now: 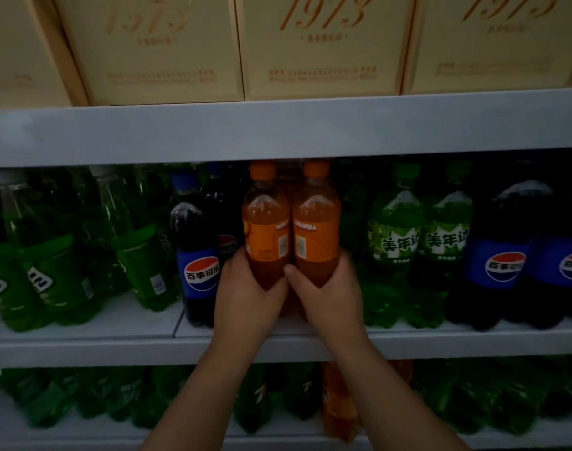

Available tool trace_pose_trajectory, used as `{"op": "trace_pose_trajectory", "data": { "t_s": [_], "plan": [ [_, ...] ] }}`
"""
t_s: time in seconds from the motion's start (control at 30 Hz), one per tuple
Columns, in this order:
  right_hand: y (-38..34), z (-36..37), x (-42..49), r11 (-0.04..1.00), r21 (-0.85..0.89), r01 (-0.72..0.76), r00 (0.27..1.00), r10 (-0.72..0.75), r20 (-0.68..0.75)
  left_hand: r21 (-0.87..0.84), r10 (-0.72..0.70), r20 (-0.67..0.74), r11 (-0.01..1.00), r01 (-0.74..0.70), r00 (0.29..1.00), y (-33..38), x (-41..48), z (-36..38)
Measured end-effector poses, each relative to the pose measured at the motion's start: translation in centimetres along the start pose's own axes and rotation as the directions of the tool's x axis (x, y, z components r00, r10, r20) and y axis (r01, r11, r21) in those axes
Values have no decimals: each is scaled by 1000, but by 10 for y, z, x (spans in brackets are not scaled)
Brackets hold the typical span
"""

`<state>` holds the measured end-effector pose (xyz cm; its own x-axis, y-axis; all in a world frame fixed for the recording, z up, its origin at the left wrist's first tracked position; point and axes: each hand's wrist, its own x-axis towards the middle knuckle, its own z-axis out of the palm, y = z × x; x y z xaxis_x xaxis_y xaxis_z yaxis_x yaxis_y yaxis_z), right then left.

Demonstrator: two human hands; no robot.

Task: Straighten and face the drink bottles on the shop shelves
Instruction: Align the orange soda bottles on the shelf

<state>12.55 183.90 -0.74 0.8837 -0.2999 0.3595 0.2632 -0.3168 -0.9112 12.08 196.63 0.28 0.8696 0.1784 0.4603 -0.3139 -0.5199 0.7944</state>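
On the middle shelf (83,348), at the far left, the green bottles (60,255) lean to the left and do not stand straight. Just right of them, a small cola bottle (198,255) stands upright with its blue label turned toward you. Next is your left hand (248,297); its grip is closed around the lower part of the left orange bottle (266,229). This bottle touches the right orange bottle (315,229), and both are upright in the middle of the shelf, their orange caps just under the edge of the shelf above. Their labels show you the side with small print, and the brand word is seen only in part. Your right hand (330,297) has its grip around the lower part of the right orange bottle, with the thumb on the front, between the two bottles. The bottoms of both bottles are hidden behind your hands. Further right stand two light green bottles (395,236) with white characters facing you, then the large cola bottles (502,255). Above are beige boxes (320,47) marked 1973.
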Motion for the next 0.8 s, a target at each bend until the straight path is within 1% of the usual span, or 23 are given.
{"op": "trace_pose_trajectory", "data": {
  "t_s": [0.1,0.2,0.27,0.33,0.4,0.47,0.57,0.67,0.7,0.73,0.8],
  "plan": [
    [0,2,-3,998,65,-18,1000,18,8,-25,20,93,1000,-18,995,2,-3,1],
    [0,0,-7,989,144,-28,999,24,34,-137,-32,159,989,54,987,0,-9,0],
    [1,-3,-8,989,140,-40,998,33,52,-151,-53,145,986,75,988,-7,-10,-3],
    [1,-4,-11,993,111,-25,999,20,50,-111,-29,80,993,38,996,-10,-11,-7],
    [1,-3,-13,998,69,5,1000,-6,15,-102,-12,27,995,15,1000,-10,-12,-9],
    [0,0,-13,999,30,31,999,-30,-37,-110,11,4,994,-11,1000,-9,-16,-9],
    [-2,3,-15,999,15,40,998,-39,-42,-26,46,7,999,-46,999,-9,-20,-9],
    [-2,3,-19,992,119,45,999,-45,-1,67,66,-10,996,-65,998,-15,-20,-9],
    [-1,2,-19,991,123,49,999,-49,-1,87,74,-3,993,-74,997,-15,-20,-8],
    [1,1,-19,992,109,57,998,-57,-1,87,70,11,994,-70,998,-15,-19,-7],
    [2,1,-19,996,39,81,997,-80,-14,7,23,51,1000,-23,998,-16,-18,-4]
  ]
}}
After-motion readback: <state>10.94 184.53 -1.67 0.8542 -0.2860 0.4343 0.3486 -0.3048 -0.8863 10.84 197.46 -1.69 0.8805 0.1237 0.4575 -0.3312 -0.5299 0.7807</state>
